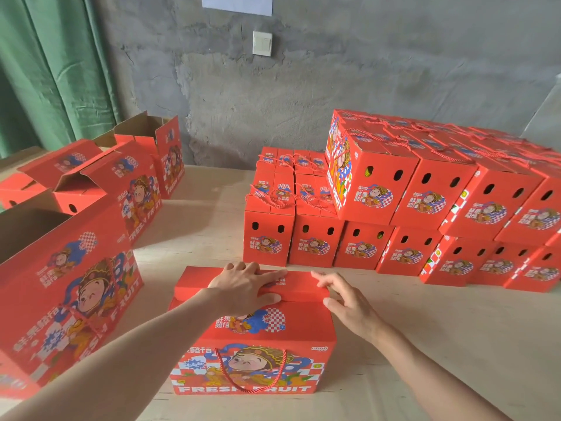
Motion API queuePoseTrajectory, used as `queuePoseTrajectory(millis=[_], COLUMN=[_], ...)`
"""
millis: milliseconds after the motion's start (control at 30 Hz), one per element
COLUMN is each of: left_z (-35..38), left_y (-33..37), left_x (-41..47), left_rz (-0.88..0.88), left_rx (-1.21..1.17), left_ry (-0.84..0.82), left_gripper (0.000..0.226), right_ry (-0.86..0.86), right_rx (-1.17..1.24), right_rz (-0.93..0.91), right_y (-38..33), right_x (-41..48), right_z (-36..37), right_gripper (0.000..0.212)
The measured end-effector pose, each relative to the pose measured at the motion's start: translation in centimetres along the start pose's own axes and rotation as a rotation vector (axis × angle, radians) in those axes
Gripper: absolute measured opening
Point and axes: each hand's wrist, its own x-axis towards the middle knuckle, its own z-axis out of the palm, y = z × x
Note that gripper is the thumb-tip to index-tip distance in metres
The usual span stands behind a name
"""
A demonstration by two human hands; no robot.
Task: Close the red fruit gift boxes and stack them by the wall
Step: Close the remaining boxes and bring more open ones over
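Observation:
A red fruit gift box (255, 335) with a cartoon print and a red rope handle stands on the table right in front of me. Its two top flaps lie folded down. My left hand (246, 287) presses flat on the far flap with straight fingers. My right hand (343, 302) touches the flap's right end with relaxed fingers, holding nothing. Against the grey wall at the right, a stack of closed red boxes (409, 202) stands two layers high.
Several open red boxes (127, 183) with raised flaps stand at the left, one large box (66, 293) close to my left arm. A green curtain (51, 71) hangs at the back left. The pale wooden table (440, 335) carries everything.

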Motion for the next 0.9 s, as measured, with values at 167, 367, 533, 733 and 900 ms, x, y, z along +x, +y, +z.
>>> queuePoseTrajectory(millis=[167,367,533,733,900], left_z=[0.1,-0.6,-0.5,0.3,0.5], left_y=[0.0,2.5,3.5,3.2,3.5], left_x=[0.2,1.6,2.7,2.7,2.4], left_rz=[0.009,0.069,-0.008,0.05,0.047], left_rx=[0.001,-0.066,0.023,0.057,0.08], left_ry=[-0.005,-0.025,-0.005,0.019,0.069], left_gripper=[0.061,0.063,0.076,0.061,0.059], right_ry=[0.13,0.245,0.243,0.275,0.327], right_rx=[-0.172,-0.255,-0.236,-0.188,-0.211], right_rz=[-0.117,-0.195,-0.199,-0.179,-0.208], right_y=[0.7,0.9,0.5,0.3,0.1], right_x=[0.0,-0.3,-0.3,-0.5,-0.6], right_z=[-0.1,0.8,0.9,0.9,1.3], right_gripper=[0.015,0.022,0.015,0.022,0.043])
